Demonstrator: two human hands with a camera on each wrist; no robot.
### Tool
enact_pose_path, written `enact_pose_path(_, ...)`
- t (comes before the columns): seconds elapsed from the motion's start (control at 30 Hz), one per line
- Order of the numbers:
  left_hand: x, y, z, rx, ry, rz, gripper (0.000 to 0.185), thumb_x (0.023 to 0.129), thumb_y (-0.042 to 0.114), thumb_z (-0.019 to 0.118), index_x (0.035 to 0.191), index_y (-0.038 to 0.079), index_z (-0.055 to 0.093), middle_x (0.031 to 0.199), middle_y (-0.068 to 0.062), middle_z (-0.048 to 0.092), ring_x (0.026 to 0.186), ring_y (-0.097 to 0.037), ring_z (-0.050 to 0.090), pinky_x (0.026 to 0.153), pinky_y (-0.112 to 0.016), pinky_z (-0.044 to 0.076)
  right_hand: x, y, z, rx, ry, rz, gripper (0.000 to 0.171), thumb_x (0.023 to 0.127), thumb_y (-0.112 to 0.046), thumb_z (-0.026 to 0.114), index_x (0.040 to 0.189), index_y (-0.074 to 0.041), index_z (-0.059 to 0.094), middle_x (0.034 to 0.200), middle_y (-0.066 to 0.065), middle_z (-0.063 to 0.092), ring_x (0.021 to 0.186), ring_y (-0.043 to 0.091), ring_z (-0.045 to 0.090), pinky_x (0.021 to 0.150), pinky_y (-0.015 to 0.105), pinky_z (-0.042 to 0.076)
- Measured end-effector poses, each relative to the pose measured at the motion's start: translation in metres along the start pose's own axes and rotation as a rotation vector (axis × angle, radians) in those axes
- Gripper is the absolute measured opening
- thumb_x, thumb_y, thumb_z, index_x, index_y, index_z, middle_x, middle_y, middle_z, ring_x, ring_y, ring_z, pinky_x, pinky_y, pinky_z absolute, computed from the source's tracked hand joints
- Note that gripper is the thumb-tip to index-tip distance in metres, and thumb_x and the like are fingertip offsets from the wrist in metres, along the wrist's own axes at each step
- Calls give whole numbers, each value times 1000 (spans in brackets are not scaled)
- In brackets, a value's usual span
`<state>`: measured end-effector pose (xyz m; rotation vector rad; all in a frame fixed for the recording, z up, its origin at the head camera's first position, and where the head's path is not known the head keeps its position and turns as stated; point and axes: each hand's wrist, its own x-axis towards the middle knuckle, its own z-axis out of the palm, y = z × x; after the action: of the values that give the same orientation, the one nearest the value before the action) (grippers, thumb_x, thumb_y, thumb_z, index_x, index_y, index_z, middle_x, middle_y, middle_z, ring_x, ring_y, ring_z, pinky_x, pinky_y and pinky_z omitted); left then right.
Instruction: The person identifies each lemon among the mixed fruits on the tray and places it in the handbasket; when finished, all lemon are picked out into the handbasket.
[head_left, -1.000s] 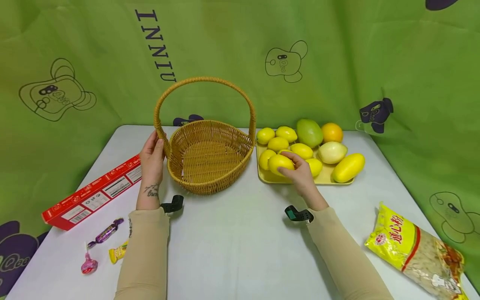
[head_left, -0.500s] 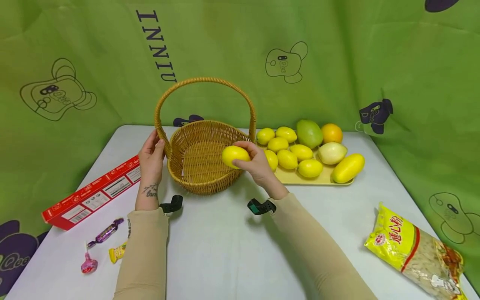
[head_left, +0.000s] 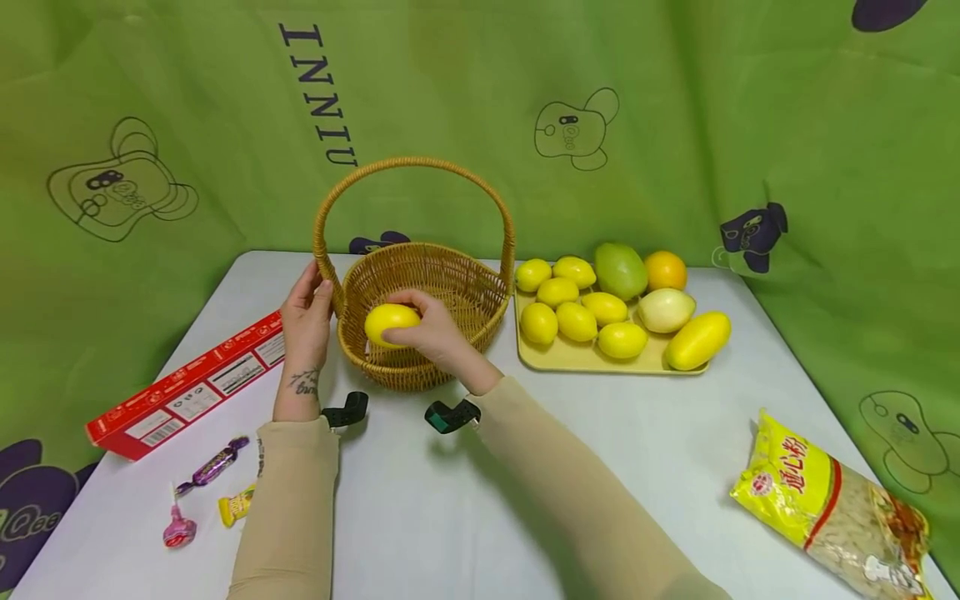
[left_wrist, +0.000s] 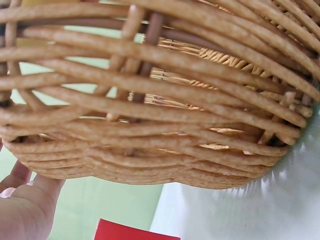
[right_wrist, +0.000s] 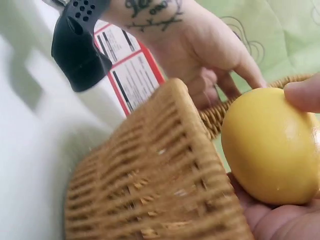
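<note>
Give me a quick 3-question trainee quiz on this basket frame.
1. True or false: the right hand holds a lemon over the basket.
2. What does the left hand touch? A) red box B) basket handle base C) candy
3. How many lemons lie on the tray?

Key: 1 true; 2 B; 3 six, beside a green mango, an orange and two larger yellow fruits.

1. Head view: bright, even light; soft shadows under both sleeves toward 6 o'clock.
2. Edges bow slightly.
3. Wrist views: the woven wicker basket (left_wrist: 165,100) sharp, white tabletop (right_wrist: 25,150) blurred.
</note>
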<state>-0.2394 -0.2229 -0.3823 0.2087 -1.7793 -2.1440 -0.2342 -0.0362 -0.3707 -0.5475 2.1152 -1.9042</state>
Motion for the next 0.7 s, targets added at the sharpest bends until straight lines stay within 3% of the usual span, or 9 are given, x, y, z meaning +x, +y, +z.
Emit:
enact_pose_path(0.2,1,-1,0,8,-5,1,42,96,15,48,137,23,46,137,-10,45,122,-17,47,106,-33,38,-7,-3,-6,21,-3,-61,48,79,2,67,124,0,52,126,15,54,116,27,50,103,36,41)
enact_pose_path(0.33,1,-1,1,30,-13,6,42,96,17,48,137,24,45,138,-10,45,123,-17,46,106,-33,38,-24,-6,-31,79,-8,-146,46,79,8,65,122,6,51,125,22,54,118,35,49,105,42,39)
enact_pose_path(0.43,0,-1,1,33,-15,9,42,96,17,48,138,25,45,139,-9,45,123,-17,46,106,-32,38,-41,-4,-60,130,-26,-215,45,78,9,65,120,10,50,120,21,56,115,38,50,103,47,40)
enact_pose_path(0.53,-1,-1,0,37,-14,11,42,97,17,47,138,25,45,139,-10,44,123,-17,47,106,-32,38,-60,4,-98,169,-52,-263,44,78,5,69,118,8,52,116,14,59,112,32,54,101,48,41)
enact_pose_path(0.7,-1,-1,1,49,-11,18,42,97,17,46,138,24,44,140,-9,44,121,-17,48,106,-33,38,-91,21,-167,157,-46,-297,40,79,8,66,116,-5,58,115,5,62,108,20,58,97,35,46)
